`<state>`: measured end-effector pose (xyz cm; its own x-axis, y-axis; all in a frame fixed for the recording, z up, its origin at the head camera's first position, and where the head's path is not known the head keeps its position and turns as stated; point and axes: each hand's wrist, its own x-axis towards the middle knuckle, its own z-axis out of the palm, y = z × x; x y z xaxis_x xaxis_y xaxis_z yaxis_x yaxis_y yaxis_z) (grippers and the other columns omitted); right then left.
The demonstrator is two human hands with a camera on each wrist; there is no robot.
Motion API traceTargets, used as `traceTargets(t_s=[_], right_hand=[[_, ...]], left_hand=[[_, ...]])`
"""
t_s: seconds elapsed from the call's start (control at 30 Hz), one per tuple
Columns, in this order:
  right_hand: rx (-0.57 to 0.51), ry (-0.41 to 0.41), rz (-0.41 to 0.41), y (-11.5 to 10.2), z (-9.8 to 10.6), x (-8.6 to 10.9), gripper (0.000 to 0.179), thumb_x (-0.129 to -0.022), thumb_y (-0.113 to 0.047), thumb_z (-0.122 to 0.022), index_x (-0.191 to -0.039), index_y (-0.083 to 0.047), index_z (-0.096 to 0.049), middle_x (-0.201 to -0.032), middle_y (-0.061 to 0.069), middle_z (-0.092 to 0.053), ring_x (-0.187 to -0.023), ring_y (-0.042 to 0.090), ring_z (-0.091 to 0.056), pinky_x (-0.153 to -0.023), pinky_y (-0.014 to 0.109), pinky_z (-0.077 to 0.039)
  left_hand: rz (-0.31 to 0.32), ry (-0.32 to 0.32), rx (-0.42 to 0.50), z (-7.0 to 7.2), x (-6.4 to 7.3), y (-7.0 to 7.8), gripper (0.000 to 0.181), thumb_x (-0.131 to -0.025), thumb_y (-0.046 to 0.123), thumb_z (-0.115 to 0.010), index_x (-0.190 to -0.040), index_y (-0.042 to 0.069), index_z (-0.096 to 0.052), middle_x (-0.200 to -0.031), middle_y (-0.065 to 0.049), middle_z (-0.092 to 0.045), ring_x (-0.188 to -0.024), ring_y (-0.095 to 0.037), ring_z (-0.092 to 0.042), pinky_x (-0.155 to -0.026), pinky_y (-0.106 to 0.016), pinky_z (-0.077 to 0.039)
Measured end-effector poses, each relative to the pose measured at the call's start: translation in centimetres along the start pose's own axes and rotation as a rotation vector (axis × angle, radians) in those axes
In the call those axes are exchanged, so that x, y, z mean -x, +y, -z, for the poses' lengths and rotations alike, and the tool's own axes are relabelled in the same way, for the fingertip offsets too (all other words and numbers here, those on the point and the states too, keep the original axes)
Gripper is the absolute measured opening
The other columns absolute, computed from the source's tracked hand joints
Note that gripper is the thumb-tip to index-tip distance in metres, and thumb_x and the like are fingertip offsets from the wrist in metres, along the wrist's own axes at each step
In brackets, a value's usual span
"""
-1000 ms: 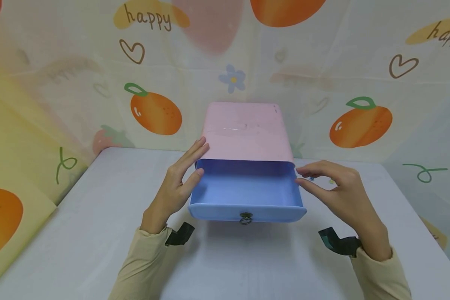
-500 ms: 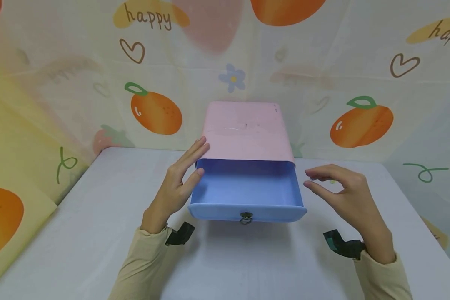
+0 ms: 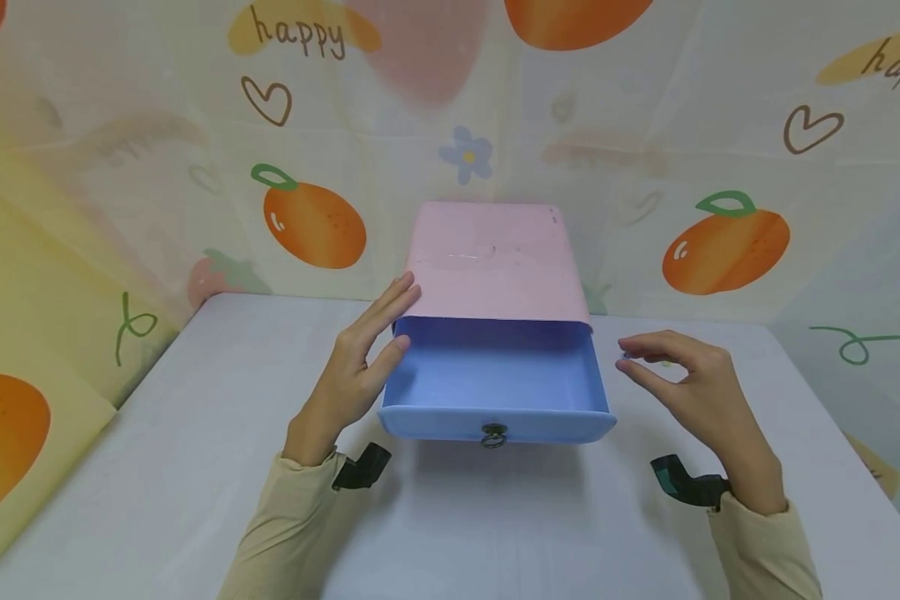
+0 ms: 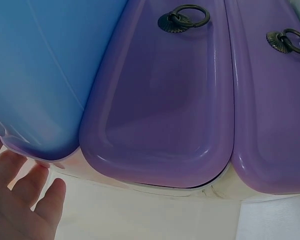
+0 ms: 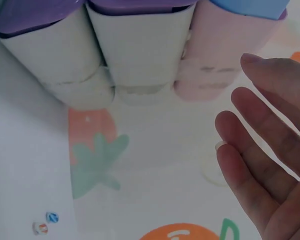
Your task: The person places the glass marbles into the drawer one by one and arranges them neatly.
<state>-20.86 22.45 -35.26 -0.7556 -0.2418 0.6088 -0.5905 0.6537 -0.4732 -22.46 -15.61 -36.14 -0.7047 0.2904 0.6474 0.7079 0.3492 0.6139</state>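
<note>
A small drawer cabinet (image 3: 498,258) with a pink top stands against the backdrop. Its light blue top drawer (image 3: 498,425), fitted with a ring pull, is pulled out and bare inside. My left hand (image 3: 345,379) rests on the cabinet's left side with straight fingers; the left wrist view shows its fingertips by the pink shell. To the right of the drawer, my right hand (image 3: 686,379) hovers with fingers loosely bent and nothing between them. Beyond its fingertips, two small bead-like pieces lie on the table, a blue one (image 5: 52,217) and an orange-and-white one (image 5: 40,228).
Below the blue drawer sit two shut purple drawers, an upper one (image 4: 165,100) and a lower one (image 4: 270,110), each with a ring pull. A white cloth covers the table (image 3: 495,533). Behind hangs a fruit-printed backdrop (image 3: 600,100).
My right hand has moved a little to the right, away from the drawer's side. The left hand, cabinet and drawer stay where they were.
</note>
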Motion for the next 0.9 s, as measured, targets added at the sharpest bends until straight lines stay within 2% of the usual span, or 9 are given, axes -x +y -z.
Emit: traceTargets(t_s=[0.1,0.33,0.53,0.6,0.7,0.77,0.9], right_hand=[[0.008,-0.004,-0.011,0.6,-0.1,0.1,0.034,-0.072,0.008,-0.081,-0.104,-0.003,-0.075,-0.093,0.011,-0.076,-0.089,-0.020,-0.057,-0.083,-0.001,-0.045],[0.029,-0.029,-0.067,1.7,-0.2,0.4,0.029,-0.079,0.001,-0.079,-0.107,-0.003,-0.074,-0.096,0.013,-0.076,-0.088,-0.017,-0.058,-0.083,-0.003,-0.043],[0.069,-0.052,-0.102,2.7,-0.5,0.7,0.028,-0.082,-0.003,-0.078,-0.109,-0.003,-0.073,-0.098,0.014,-0.076,-0.089,-0.020,-0.053,-0.082,-0.005,-0.039],[0.081,-0.055,-0.109,3.0,-0.6,0.8,0.028,-0.082,-0.003,-0.078,-0.109,-0.003,-0.073,-0.098,0.014,-0.076,-0.088,-0.011,-0.059,-0.082,-0.005,-0.039],[0.090,-0.069,-0.134,3.4,-0.9,0.8,0.028,-0.083,-0.004,-0.078,-0.110,-0.002,-0.072,-0.100,0.014,-0.076,-0.088,0.013,-0.069,-0.081,-0.006,-0.037],[0.088,-0.085,-0.161,3.7,-1.0,0.8,0.029,-0.084,-0.006,-0.077,-0.112,-0.002,-0.072,-0.102,0.015,-0.075,-0.090,0.027,-0.070,-0.080,-0.007,-0.035],[0.083,-0.116,-0.207,4.1,-1.2,1.0,0.030,-0.087,-0.009,-0.075,-0.116,-0.002,-0.070,-0.106,0.017,-0.074,-0.094,0.034,-0.070,-0.080,-0.007,-0.034]], left_hand=[[-0.002,0.000,-0.001,0.0,0.0,0.0,0.052,-0.095,0.004,-0.052,-0.147,0.006,-0.048,-0.159,-0.007,-0.040,-0.151,-0.021,-0.031,-0.125,-0.029,-0.024],[0.002,-0.003,-0.003,-0.1,-0.1,0.1,0.052,-0.095,0.005,-0.053,-0.147,0.007,-0.048,-0.158,-0.006,-0.040,-0.151,-0.021,-0.031,-0.125,-0.031,-0.024],[0.014,-0.005,-0.010,-0.1,-0.1,0.1,0.052,-0.095,0.005,-0.052,-0.147,0.007,-0.048,-0.159,-0.006,-0.039,-0.151,-0.020,-0.031,-0.125,-0.033,-0.025],[0.020,-0.003,-0.013,-0.1,-0.1,0.2,0.053,-0.095,0.005,-0.052,-0.147,0.008,-0.048,-0.159,-0.005,-0.039,-0.151,-0.020,-0.031,-0.125,-0.034,-0.025],[0.023,0.000,-0.011,0.0,-0.1,0.2,0.053,-0.095,0.005,-0.053,-0.147,0.008,-0.048,-0.159,-0.005,-0.039,-0.151,-0.020,-0.031,-0.125,-0.033,-0.025],[0.022,0.000,-0.009,0.0,-0.1,0.2,0.053,-0.095,0.005,-0.053,-0.147,0.007,-0.048,-0.159,-0.006,-0.040,-0.151,-0.020,-0.031,-0.125,-0.031,-0.024],[0.018,-0.001,-0.003,0.0,-0.1,0.3,0.053,-0.094,0.004,-0.053,-0.147,0.006,-0.048,-0.158,-0.007,-0.040,-0.151,-0.021,-0.031,-0.125,-0.030,-0.024]])
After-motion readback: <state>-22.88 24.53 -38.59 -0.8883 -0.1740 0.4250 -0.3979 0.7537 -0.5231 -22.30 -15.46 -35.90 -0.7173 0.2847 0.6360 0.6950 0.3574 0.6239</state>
